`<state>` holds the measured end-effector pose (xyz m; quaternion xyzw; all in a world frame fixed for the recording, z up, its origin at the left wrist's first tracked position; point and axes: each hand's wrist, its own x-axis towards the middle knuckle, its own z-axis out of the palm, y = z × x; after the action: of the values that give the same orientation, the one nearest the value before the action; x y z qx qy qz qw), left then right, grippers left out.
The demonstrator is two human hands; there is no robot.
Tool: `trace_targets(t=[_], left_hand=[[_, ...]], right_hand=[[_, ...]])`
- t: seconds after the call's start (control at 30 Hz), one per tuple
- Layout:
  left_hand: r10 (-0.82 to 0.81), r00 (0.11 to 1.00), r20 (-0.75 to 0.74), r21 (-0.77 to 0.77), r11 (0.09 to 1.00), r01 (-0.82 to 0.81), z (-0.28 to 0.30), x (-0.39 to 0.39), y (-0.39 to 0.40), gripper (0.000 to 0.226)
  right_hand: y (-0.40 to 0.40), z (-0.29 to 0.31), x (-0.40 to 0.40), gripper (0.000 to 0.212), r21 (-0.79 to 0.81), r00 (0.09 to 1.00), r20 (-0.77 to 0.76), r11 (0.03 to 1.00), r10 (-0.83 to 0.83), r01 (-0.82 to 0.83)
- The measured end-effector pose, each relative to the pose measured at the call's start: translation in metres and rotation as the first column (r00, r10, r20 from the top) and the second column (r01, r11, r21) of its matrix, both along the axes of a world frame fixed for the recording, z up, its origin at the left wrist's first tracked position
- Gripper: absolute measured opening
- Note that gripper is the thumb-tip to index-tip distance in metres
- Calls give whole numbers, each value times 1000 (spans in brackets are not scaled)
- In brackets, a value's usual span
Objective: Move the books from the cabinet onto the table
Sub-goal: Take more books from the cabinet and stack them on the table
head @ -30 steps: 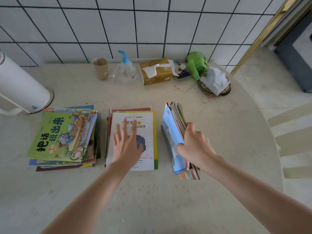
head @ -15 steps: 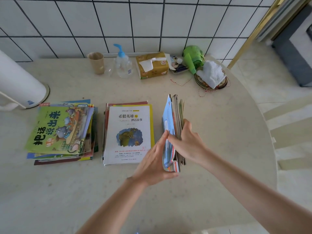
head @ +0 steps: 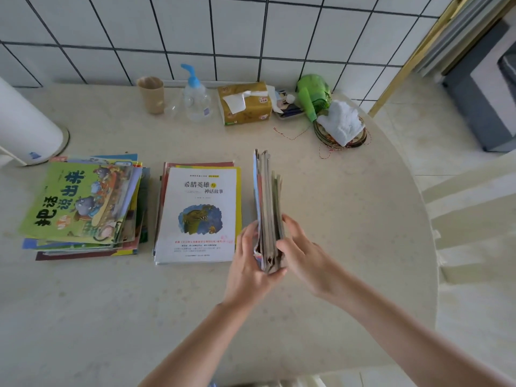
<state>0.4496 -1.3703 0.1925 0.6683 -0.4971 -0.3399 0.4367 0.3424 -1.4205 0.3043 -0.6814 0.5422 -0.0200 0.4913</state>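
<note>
Now upright on edge on the beige table (head: 349, 219): bundle of thin paperback books (head: 266, 208), clamped between left hand (head: 247, 263) and right hand (head: 303, 254), left newly off white-covered stack (head: 198, 213); squaring up before laying flat, seemingly.

Left hand (head: 248, 263): we keep it at seven o'clock of the upright bundle of books (head: 268, 208), palm turned toward the bundle's left face, fingers curled up against it, thumb wrapped under the near end. Left forearm: bare, we run it in from six o'clock, slanting up toward one o'clock. Right hand (head: 303, 254): we set it at five o'clock of the bundle, fingers and thumb pinching the right face near the near end. Right forearm: bare, entering from four o'clock.
</note>
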Motion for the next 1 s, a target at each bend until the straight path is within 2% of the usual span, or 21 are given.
trace_targets(t=[0.13,0.2,0.33,0.5,0.6,0.7,0.8,0.87,0.93,1.0], left_hand=[[166,986,-8,22,986,-166,-8,-16,3,79],[208,978,-27,25,978,-207,-8,-17,5,73],[261,961,-91,45,965,-258,-7,-16,9,70],[305,945,-114,136,947,-290,-20,-16,11,68],[292,952,-94,151,949,-276,-26,-14,11,62],[285,955,-82,95,956,-278,-24,-16,8,65],[262,962,-69,15,965,-262,-17,-19,4,84],[247,968,-46,3,969,-247,-14,-18,2,93],[228,973,-40,8,974,-228,-10,-17,3,92],[205,978,-32,-2,979,-205,-8,-16,3,91]], right_hand=[[-13,-10,-20,46,-13,998,60,999,36,-35],[-28,-16,-30,48,-46,996,48,996,80,-78],[-72,-37,-35,60,-110,993,-63,988,100,-107],[-117,-63,-23,95,-109,982,-104,979,161,-172],[-136,-66,-12,103,-73,970,-92,970,224,-231],[-154,-69,2,106,30,959,-18,959,283,-283],[-165,-74,11,109,86,938,30,934,346,-347],[-171,-77,9,103,77,937,55,934,344,-348],[-175,-79,7,96,73,940,79,939,331,-336],[-179,-81,6,97,115,944,130,941,303,-317]])
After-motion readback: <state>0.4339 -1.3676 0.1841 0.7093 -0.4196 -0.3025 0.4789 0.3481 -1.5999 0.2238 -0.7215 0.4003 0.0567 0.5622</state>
